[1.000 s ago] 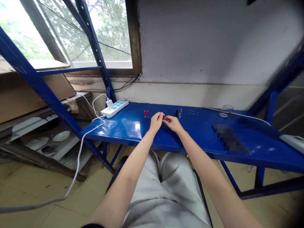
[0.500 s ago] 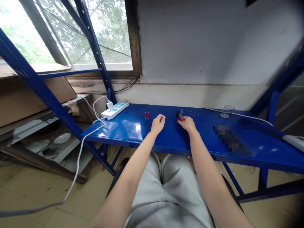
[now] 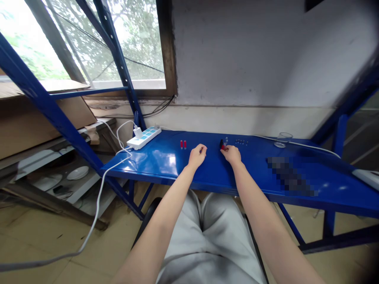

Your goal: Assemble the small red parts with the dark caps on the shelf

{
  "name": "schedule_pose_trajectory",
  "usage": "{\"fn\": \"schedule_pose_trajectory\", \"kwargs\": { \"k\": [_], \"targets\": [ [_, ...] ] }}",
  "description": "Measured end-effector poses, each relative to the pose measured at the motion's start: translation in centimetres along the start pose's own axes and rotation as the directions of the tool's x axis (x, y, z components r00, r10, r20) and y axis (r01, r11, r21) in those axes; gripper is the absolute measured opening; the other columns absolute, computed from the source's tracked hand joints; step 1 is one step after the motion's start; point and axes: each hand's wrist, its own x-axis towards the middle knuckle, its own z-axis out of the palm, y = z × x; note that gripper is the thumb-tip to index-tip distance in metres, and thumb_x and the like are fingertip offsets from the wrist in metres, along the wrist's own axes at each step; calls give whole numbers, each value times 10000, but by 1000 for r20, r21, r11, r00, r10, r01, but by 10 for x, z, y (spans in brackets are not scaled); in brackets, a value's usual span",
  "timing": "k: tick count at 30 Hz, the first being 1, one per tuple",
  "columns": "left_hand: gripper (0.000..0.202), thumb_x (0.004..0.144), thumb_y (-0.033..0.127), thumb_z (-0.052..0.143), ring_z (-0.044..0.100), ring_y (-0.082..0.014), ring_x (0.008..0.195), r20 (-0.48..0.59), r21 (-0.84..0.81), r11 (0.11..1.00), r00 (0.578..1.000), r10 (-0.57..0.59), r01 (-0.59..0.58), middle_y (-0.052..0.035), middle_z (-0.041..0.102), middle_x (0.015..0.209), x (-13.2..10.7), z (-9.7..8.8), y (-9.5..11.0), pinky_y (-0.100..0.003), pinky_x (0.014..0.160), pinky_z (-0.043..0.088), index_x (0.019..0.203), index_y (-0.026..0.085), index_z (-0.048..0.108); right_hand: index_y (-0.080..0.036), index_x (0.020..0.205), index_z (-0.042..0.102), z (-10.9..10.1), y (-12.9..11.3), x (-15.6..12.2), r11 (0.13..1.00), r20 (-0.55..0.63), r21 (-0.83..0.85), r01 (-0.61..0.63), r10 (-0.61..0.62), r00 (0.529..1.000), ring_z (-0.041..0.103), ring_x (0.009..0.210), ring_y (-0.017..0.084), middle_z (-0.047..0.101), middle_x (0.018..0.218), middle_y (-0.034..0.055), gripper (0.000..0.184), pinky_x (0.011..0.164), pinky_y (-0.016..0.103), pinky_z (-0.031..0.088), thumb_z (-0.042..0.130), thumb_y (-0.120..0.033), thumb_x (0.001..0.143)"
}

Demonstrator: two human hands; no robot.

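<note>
Over the blue table (image 3: 160, 157), my left hand (image 3: 196, 156) is closed, its fingers pinched round something small and dark that I cannot make out. My right hand (image 3: 233, 155) grips a small red piece (image 3: 222, 147) between thumb and fingers; its lower part is hidden. Right behind that piece are a small black part (image 3: 221, 142) and some small clear pieces (image 3: 226, 140). Left of my left hand stand two small red cylinders, a left one (image 3: 181, 144) and a right one (image 3: 185, 144), each with a paler bottom end.
Several tiny pieces (image 3: 241, 142) lie in rows behind my right hand. A clear glass (image 3: 283, 140) stands at the back right, by a white cable (image 3: 314, 146). A blurred dark object (image 3: 290, 175) lies in front of it. A white power strip (image 3: 144, 137) is at the left end.
My right hand has shifted slightly left with the red piece, closer to the black part. My left hand stays nearly in place.
</note>
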Motion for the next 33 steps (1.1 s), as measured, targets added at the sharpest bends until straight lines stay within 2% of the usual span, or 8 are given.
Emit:
{"fn": "schedule_pose_trajectory", "kwargs": {
  "k": [4,12,16,20,25,33],
  "targets": [
    [194,845,306,417,461,-72,458,3,-6,1000,1000,-9,9,27,546,589,0,0,1,-181,484,365,781,190,558,-181,769,638,1,-3,1,1000,31,-11,-12,12,999,613,745,229,660,794,110,168,552,284,404,569,-334,751],
    [186,846,286,415,468,-73,468,0,27,1000,1000,5,-5,25,552,591,0,1,-1,-186,500,373,789,186,562,-167,789,648,4,-4,3,1000,15,-11,-28,28,1000,613,736,219,657,790,122,178,581,287,423,583,-330,758],
    [187,850,283,410,484,-74,497,9,59,998,1000,0,0,23,562,607,0,0,0,-186,521,376,801,181,558,-165,812,640,4,-2,5,999,59,-27,-42,44,997,615,773,218,658,804,111,204,609,283,428,577,-356,776],
    [185,850,273,405,493,-75,522,12,84,996,1000,-5,4,20,565,616,0,0,-1,-186,539,375,817,173,558,-161,892,634,1,1,4,995,74,-33,-91,93,993,614,862,226,662,877,110,176,661,279,429,560,-285,792],
    [179,848,265,405,493,-76,529,15,91,996,1000,10,-11,20,564,616,0,1,-3,-186,545,373,824,173,556,-134,968,634,-4,2,0,989,60,-32,-141,143,988,610,922,240,652,963,152,212,693,275,426,513,-192,803],
    [178,846,259,410,494,-79,535,12,96,995,1000,6,-7,19,562,606,0,1,-3,-187,556,375,807,167,558,-170,844,683,-8,-3,-4,978,48,-71,-196,200,979,626,863,246,675,858,126,222,665,295,427,527,-323,807]
  ]
}}
